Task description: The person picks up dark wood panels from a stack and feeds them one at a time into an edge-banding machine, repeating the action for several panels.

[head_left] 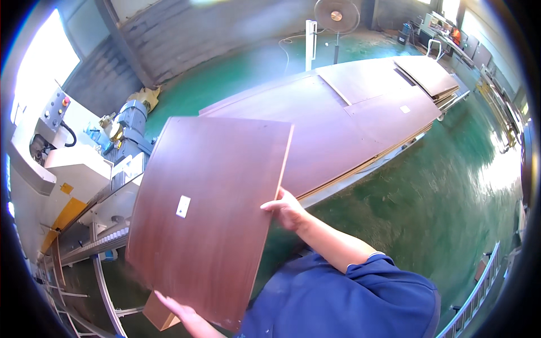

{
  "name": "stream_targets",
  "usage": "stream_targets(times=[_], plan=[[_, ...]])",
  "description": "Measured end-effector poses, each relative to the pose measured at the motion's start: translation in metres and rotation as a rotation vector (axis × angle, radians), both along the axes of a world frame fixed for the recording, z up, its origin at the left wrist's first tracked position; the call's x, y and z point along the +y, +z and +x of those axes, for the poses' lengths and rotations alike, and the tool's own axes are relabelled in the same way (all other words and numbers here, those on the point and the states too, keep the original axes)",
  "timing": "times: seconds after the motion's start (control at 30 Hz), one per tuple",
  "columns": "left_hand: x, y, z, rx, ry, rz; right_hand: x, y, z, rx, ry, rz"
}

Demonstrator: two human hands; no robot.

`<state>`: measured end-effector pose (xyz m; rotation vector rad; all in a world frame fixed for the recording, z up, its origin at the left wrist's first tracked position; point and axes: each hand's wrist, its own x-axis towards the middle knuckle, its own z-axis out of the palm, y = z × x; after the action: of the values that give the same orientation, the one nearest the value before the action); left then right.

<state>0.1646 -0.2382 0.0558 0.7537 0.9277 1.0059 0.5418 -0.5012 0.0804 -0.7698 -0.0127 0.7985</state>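
A brown wood-grain panel (pixel 225 186) with a small white label (pixel 182 207) is held up in front of me, tilted, between both hands. My right hand (pixel 288 211) grips its right edge, with the thumb on the upper face and the other fingers partly hidden behind. At the lower left edge my left hand (pixel 179 308) holds the panel from its side; part of that hand is hidden. Beyond the panel lies a stack of similar brown boards (pixel 360 129), and the panel overlaps its near left end in view.
On the left stands a white machine (pixel 79 163) with a control panel, a roller rail (pixel 107 241) and a grey-blue motor (pixel 133 117). A pedestal fan (pixel 336 17) is at the back. A brown block (pixel 159 313) sits low by my left hand. A metal ladder-like frame (pixel 470 298) is at lower right.
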Motion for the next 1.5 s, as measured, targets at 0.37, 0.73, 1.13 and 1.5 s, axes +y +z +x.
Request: stream_targets(times=[0.37,0.73,1.13,1.5], plan=[[-0.070,0.001,0.286,0.039,-0.524,-0.090,-0.228,-0.010,0.105,-0.041,-0.545,0.082],[-0.298,0.004,0.603,0.171,-0.732,-0.085,-0.477,-0.018,0.281,-0.064,-0.879,-0.024],[-0.432,0.034,0.779,0.460,-0.915,-0.073,-0.610,-0.022,0.419,-0.130,-0.902,-0.149],[-0.451,-0.029,0.782,0.918,-0.894,1.044,-0.654,-0.028,0.428,-0.797,-0.949,-1.478]])
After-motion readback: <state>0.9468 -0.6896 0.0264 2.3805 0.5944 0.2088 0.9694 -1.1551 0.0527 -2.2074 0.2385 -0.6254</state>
